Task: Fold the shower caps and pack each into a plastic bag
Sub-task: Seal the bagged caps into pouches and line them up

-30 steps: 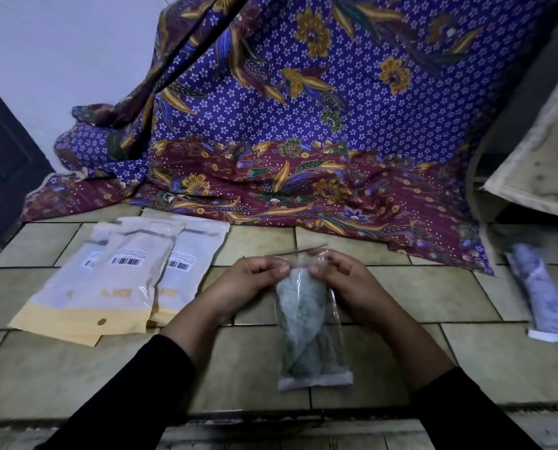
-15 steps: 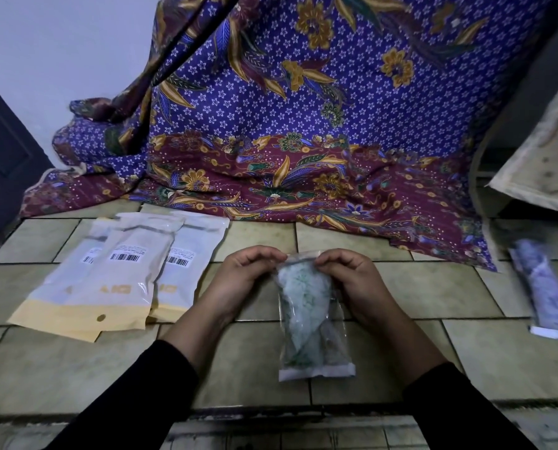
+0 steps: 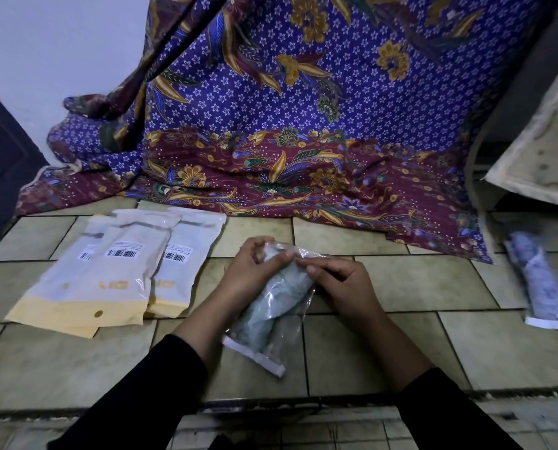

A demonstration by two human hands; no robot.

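Note:
A clear plastic bag [image 3: 271, 323] with a folded green-patterned shower cap inside lies slanted on the tiled floor in the middle of the head view. Its top end points up and right, its white strip end toward me. My left hand [image 3: 255, 271] grips the top end of the bag with curled fingers. My right hand [image 3: 339, 280] pinches the bag's upper edge from the right. A second packed bag [image 3: 537, 284] with a purple-patterned cap lies at the far right.
Three white and yellow pouches [image 3: 115, 274] with barcode labels lie overlapped at the left. A purple and maroon batik cloth [image 3: 303, 141] hangs and spreads behind. A worn board [image 3: 544, 147] leans at the right, a dark door [image 3: 1, 164] at the left.
The bag has tilted from upright to slanted, its top swung right. My hands have shifted from pinching the opening flat to wrapping around the top end.

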